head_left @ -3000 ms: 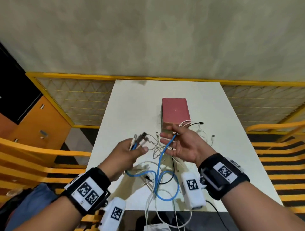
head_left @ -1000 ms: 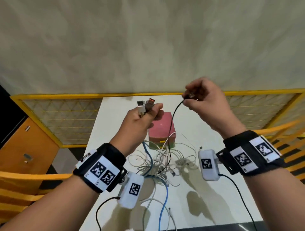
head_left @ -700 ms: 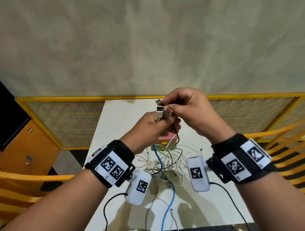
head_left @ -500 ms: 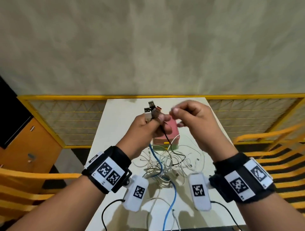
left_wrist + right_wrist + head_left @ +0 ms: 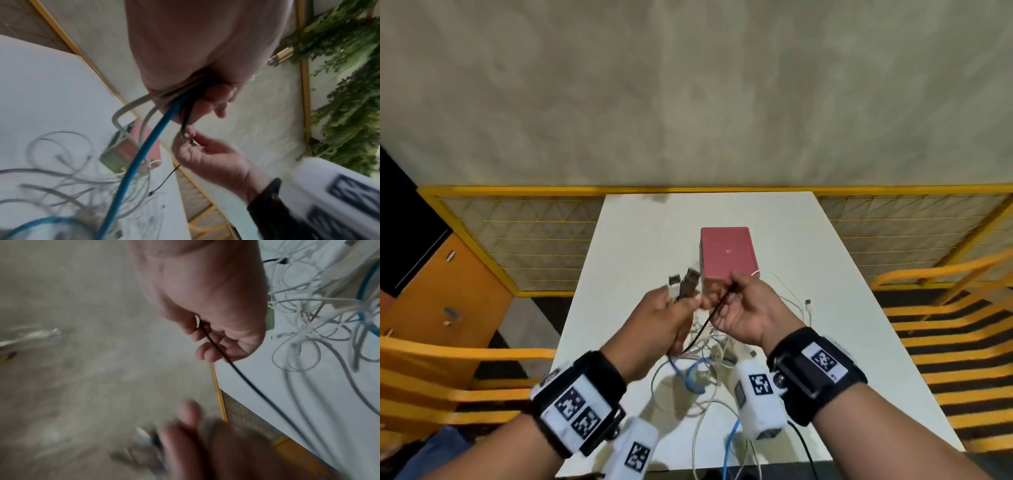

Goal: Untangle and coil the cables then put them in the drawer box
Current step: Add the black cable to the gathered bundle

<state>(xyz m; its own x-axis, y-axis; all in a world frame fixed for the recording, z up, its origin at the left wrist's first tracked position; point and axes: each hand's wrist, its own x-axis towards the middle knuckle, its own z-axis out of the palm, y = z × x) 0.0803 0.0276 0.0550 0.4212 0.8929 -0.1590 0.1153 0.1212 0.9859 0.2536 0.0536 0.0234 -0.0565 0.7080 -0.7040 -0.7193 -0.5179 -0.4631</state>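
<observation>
My left hand (image 5: 671,315) grips a bundle of cable ends above the table, their USB plugs (image 5: 683,282) sticking up past the knuckles. White, blue and black cords (image 5: 156,116) leave its fist in the left wrist view. Beside it my right hand (image 5: 736,305) pinches the thin black cable (image 5: 709,320), which crosses its fingertips (image 5: 207,353) and runs down toward the pile. A tangle of white cables (image 5: 709,356) and a blue cable (image 5: 690,377) lies on the white table (image 5: 791,240) under both hands. The pink drawer box (image 5: 726,253) stands just behind them.
Yellow mesh railing (image 5: 524,236) borders the table's far side and left. An orange cabinet (image 5: 445,291) stands at the left, and yellow bars (image 5: 945,308) lie to the right. Some cables hang over the table's near edge (image 5: 722,462).
Both hands have come down from chest height toward the table. My right hand handed the black plug to the left bundle, then slid down the black cable and now pinches it lower.
</observation>
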